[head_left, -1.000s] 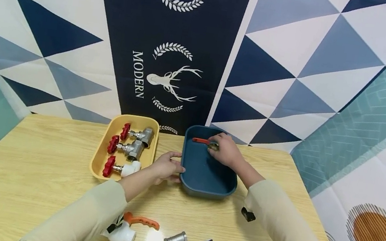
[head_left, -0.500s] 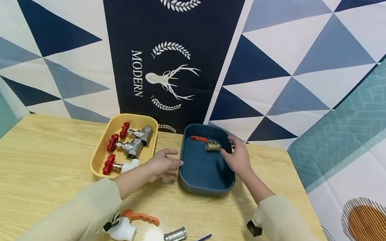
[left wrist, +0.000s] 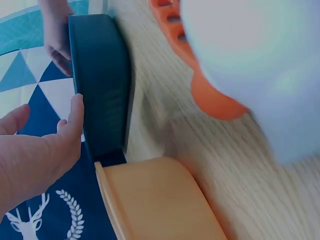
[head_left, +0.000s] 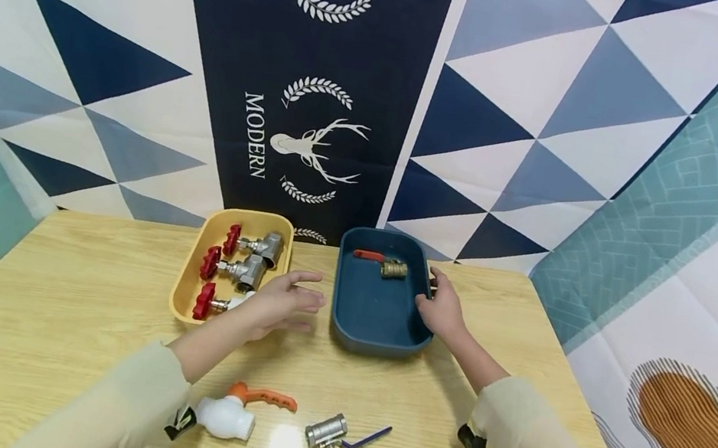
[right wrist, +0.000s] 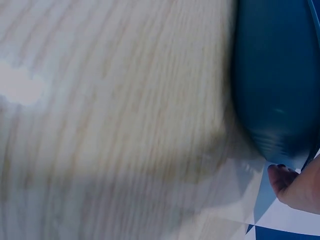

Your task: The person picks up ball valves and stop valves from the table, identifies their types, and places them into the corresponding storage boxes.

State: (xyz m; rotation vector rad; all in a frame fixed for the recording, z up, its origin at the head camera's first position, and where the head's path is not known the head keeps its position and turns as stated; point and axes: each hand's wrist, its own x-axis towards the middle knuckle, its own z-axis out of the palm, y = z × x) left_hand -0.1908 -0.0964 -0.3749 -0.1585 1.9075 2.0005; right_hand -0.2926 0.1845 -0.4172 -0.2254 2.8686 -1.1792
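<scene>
My right hand (head_left: 444, 306) grips the right wall of the blue bin (head_left: 375, 346), thumb over the rim and fingers outside. Inside the bin, toward the back, lies a brass ball valve (head_left: 394, 269) with a red lever. My left hand (head_left: 280, 307) hovers with extended fingers between that bin and the yellow bin (head_left: 179, 306), holding nothing. In the left wrist view, the left hand (left wrist: 40, 155) shows apart from the blue bin's side (left wrist: 102, 85). At the right wrist view's edge, part of the right hand (right wrist: 300, 187) is beside the bin.
The yellow bin holds valves with red handwheels (head_left: 210, 262); my left forearm partly covers one. Nearer me on the wooden table (head_left: 73, 321) lie a white valve (head_left: 225, 418) with an orange handle and a metal ball valve (head_left: 326, 431) with a blue lever. Patterned cloth hangs behind.
My right hand has let go of the brass ball valve, leaving it in the blue bin, and moved right to the rim. My left hand has come off the bin's left side.
</scene>
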